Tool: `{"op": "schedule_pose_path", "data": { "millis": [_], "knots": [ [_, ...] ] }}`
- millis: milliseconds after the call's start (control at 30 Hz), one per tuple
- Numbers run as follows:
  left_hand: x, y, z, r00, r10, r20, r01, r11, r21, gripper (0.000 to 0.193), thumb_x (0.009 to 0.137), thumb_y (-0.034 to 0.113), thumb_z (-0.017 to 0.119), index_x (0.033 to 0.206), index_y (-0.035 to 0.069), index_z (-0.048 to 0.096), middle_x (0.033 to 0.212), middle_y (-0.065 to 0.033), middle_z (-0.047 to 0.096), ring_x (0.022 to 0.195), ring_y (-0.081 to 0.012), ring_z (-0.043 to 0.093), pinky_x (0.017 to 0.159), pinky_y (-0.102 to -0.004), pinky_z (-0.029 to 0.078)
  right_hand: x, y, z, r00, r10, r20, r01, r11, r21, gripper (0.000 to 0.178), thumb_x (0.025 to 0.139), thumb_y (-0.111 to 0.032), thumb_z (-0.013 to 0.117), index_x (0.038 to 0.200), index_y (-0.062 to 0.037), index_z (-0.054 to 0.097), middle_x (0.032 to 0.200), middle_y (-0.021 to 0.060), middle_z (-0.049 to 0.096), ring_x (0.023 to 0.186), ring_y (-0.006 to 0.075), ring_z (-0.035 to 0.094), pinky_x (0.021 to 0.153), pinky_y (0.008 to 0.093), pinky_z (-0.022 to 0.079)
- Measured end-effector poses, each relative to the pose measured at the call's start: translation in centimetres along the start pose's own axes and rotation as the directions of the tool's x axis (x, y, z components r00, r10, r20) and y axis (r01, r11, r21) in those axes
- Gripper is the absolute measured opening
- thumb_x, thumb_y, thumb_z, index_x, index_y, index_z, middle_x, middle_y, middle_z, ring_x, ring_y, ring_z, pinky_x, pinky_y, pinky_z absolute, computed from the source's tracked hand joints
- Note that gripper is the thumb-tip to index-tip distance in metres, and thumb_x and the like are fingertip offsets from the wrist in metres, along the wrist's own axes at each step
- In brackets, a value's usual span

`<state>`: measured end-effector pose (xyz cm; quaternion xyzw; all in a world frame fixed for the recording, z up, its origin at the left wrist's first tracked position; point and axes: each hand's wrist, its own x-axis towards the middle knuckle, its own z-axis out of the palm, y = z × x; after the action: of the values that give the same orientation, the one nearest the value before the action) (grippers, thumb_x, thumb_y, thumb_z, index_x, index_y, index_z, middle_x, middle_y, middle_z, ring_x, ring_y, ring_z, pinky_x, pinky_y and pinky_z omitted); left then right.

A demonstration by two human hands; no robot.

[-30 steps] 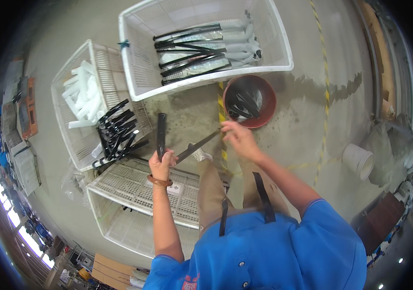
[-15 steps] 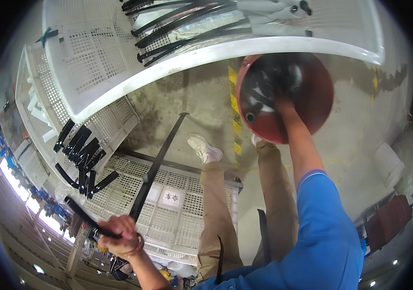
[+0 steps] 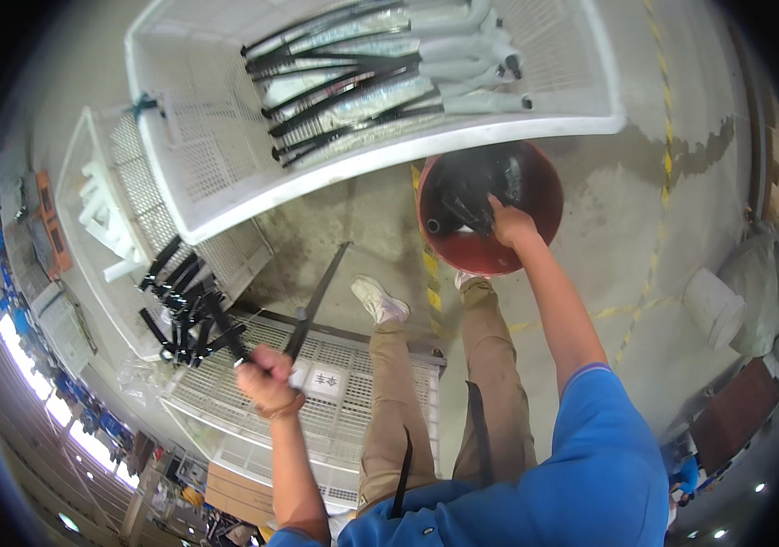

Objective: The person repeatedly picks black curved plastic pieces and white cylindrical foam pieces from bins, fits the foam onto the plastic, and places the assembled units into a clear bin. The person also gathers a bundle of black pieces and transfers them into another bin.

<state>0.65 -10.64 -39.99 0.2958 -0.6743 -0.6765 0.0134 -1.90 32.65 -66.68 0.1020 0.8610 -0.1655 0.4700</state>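
Observation:
My left hand (image 3: 266,378) is closed around a black tube (image 3: 227,330), which points up and left over a bundle of shiny black tubular parts (image 3: 190,296). A long dark bar (image 3: 321,292) runs from the floor to beside this hand; I cannot tell whether the hand holds it too. My right hand (image 3: 512,224) reaches inside a red bucket (image 3: 549,196), fingers bent at dark parts. One of those is a hollow black tube (image 3: 435,224) with a round open end. What the right fingers grip, if anything, is not clear.
A large white crate (image 3: 316,196) holds black bars with grey sleeves (image 3: 467,68). White tubes (image 3: 102,214) lie in another crate at the left. A perforated white crate (image 3: 303,419) stands beside my legs. Yellow-black tape (image 3: 432,278) marks the floor; a white bin (image 3: 713,305) is at right.
My left hand has moved up and right with the black tube, now over the black parts. My right hand sits less deep in the bucket. The view has shifted, showing more of the large crate.

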Motion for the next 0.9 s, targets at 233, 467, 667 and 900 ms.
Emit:
{"op": "schedule_pose_path", "data": {
  "millis": [233,467,667,900],
  "knots": [
    [-1.0,2.1,6.9,0.942,-0.019,0.334,-0.108,0.928,0.357,0.037,0.103,0.031,0.045,0.074,0.008,0.048,0.058,0.0003,0.047,0.051,-0.009,0.044,0.05,-0.0238,0.035,-20.3,5.3,-7.8,0.996,-0.037,-0.075,0.078,0.742,0.665,0.055,0.081,-0.017,0.07,0.131,-0.0042,0.052,0.1,0.0144,0.069,0.088,0.0237,0.068,0.081,0.0383,0.053],
    [-5.7,18.3,5.9,0.814,-0.03,0.58,-0.233,0.898,0.373,0.038,0.101,0.035,0.054,0.074,0.009,0.05,0.054,0.0038,0.044,0.045,-0.0046,0.041,0.041,-0.0227,0.032,-41.1,3.4,-13.3,0.893,-0.288,-0.347,0.412,0.21,0.887,0.061,0.081,-0.012,0.074,0.136,-0.0021,0.049,0.113,0.0081,0.064,0.097,0.0145,0.061,0.087,0.0327,0.05],
    [-10.5,32.1,6.4,0.745,0.067,0.663,-0.29,0.929,0.231,0.044,0.104,0.04,0.047,0.075,0.008,0.054,0.051,0.0043,0.043,0.039,-0.0041,0.035,0.037,-0.022,0.027,-40.6,-7.2,-20.8,0.572,-0.275,-0.773,0.734,0.592,0.333,0.042,0.085,-0.014,0.065,0.124,-0.0025,0.052,0.111,0.0214,0.062,0.105,0.0393,0.06,0.091,0.0431,0.048],
    [-14.7,38.9,4.8,0.692,0.11,0.713,-0.38,0.896,0.231,0.045,0.105,0.036,0.043,0.076,0.006,0.057,0.049,0.0048,0.042,0.039,-0.0049,0.037,0.038,-0.0224,0.027,-47.9,-11.0,-27.3,0.208,-0.38,-0.901,0.809,0.584,-0.06,0.045,0.077,-0.001,0.061,0.121,-0.006,0.053,0.109,0.0163,0.059,0.108,0.0389,0.055,0.093,0.0453,0.046]
  ]
}}
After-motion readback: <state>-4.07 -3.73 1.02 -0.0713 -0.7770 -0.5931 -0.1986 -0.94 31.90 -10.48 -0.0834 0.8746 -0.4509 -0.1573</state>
